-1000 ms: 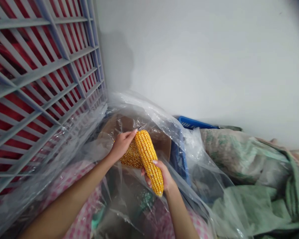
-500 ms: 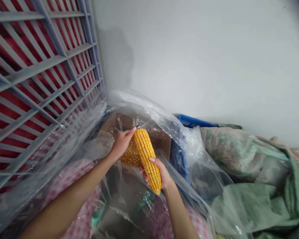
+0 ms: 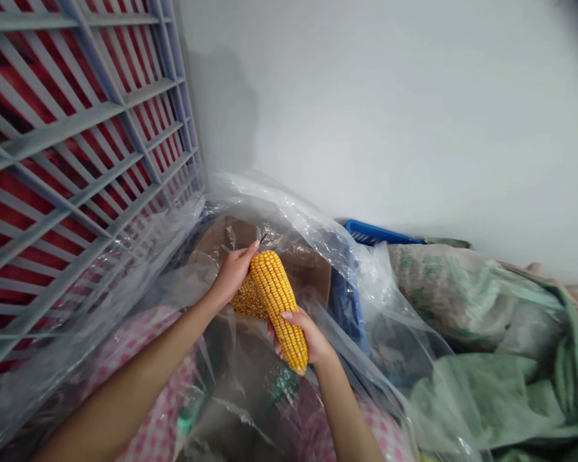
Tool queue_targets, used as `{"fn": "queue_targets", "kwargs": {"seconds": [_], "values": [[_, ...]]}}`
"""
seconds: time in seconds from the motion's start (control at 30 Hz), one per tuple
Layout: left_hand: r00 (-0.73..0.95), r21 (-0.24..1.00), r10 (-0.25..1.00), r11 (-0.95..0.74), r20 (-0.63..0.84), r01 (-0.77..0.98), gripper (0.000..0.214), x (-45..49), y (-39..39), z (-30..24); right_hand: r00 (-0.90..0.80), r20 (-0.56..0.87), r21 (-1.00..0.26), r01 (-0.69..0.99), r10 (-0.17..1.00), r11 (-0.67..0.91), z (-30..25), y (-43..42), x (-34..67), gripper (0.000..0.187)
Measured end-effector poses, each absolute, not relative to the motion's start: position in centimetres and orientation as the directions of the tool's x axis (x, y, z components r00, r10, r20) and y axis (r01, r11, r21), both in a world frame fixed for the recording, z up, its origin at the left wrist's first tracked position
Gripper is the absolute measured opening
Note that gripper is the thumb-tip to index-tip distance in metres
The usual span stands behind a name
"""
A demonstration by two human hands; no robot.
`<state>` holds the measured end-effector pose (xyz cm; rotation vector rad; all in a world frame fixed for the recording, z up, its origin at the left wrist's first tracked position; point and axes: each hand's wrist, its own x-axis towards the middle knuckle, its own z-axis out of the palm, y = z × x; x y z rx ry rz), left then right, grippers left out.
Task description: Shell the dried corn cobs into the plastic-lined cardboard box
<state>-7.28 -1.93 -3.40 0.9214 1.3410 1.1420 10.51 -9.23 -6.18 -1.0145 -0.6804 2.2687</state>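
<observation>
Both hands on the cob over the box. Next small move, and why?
Probably press the left hand thumb across the top rows of the corn cob to pop kernels off. Its visible side is full of kernels, the right hand has a grip on the lower end, and loose kernels lie in the cardboard box just below.

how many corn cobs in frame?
1. The corn cob is held between both hands: left hand at its top end, right hand at its lower end. Others may be hidden under the plastic sheet.
</observation>
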Motion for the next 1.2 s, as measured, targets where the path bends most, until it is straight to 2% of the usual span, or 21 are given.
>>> {"fn": "queue_targets", "kwargs": {"seconds": [0.13, 0.23, 0.37, 0.43, 0.6, 0.73, 0.87, 1.0, 1.1, 1.2], "values": [[-0.133, 0.935, 0.935, 0.302, -0.328, -0.184, 0.046, -7.0, -2.1, -2.7, -0.556, -0.505, -0.626, -0.29, 0.66, -0.724, -6.1, -9.1, 10.3, 0.046], [-0.136, 0.889, 0.898, 0.373, -0.418, -0.266, 0.04, -6.7, -2.2, -2.2, -0.51, -0.485, -0.661, -0.319, 0.711, -0.679, -6.0, -9.0, 10.1, 0.046], [-0.098, 0.868, 0.922, 0.311, -0.375, -0.388, 0.029, -6.1, -2.5, -2.4, -0.379, -0.429, -0.742, -0.37, 0.82, -0.559, -5.9, -8.9, 9.9, 0.045], [-0.055, 0.832, 0.928, 0.304, -0.369, -0.463, 0.025, -5.9, -2.7, -2.8, -0.313, -0.427, -0.751, -0.4, 0.848, -0.525, -5.7, -8.8, 9.7, 0.047], [0.092, 0.67, 0.886, 0.408, -0.455, -0.619, 0.015, -5.4, -3.3, -3.4, -0.178, -0.436, -0.73, -0.504, 0.882, -0.462, -5.3, -8.4, 9.4, 0.051], [0.304, 0.643, 0.883, 0.468, -0.357, -0.606, 0.02, -4.7, -4.0, -3.5, -0.106, -0.366, -0.783, -0.503, 0.925, -0.367, -5.3, -8.2, 9.2, 0.049], [0.321, 0.694, 0.886, 0.461, -0.333, -0.553, 0.019, -4.1, -4.4, -3.7, -0.128, -0.232, -0.876, -0.403, 0.964, -0.264, -5.2, -8.3, 9.2, 0.053], [0.256, 0.641, 0.878, 0.472, -0.405, -0.605, 0.019, -3.7, -4.4, -3.8, -0.177, -0.167, -0.951, -0.23, 0.97, -0.206, -5.1, -8.2, 9.3, 0.057], [0.234, 0.61, 0.866, 0.481, -0.441, -0.63, 0.018, -3.6, -4.4, -3.8, -0.046, -0.091, -0.995, 0.04, 0.995, -0.09, -4.9, -7.9, 9.6, 0.044], [0.236, 0.596, 0.843, 0.515, -0.484, -0.616, 0.017, -3.3, -4.5, -3.9, 0.158, 0.131, -0.951, 0.299, 0.979, 0.079, -4.1, -7.6, 10.4, 0.026]]}}
